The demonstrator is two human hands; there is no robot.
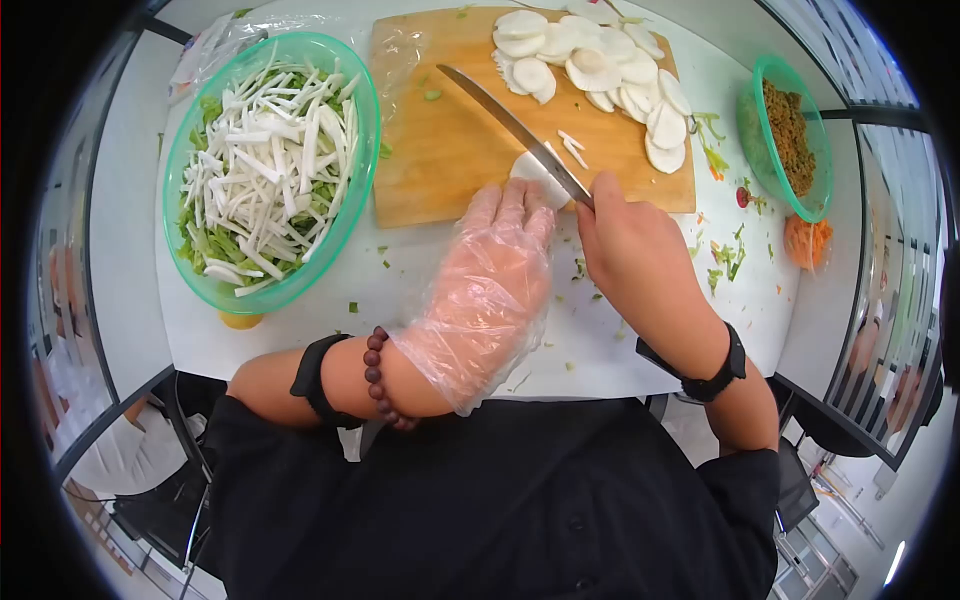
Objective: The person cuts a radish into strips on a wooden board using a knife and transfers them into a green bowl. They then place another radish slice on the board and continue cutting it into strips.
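Note:
My left hand (485,290), in a clear plastic glove, presses its fingertips on white radish slices (530,174) at the near edge of a wooden cutting board (425,160). Bare, my right hand (635,255) is wrapped round the handle of a kitchen knife (505,118). Its long blade points up and to the left, lying across the slices just ahead of my left fingertips. A few cut radish strips (572,148) lie beyond the blade. Many round radish slices (620,65) overlap at the board's far right.
On the left stands a green bowl (372,130) heaped with white strips over chopped greens. A smaller green bowl (825,170) with brown crumbly food is at the right, beside a bag of orange shreds (808,243). Vegetable scraps (728,258) litter the white table (400,350).

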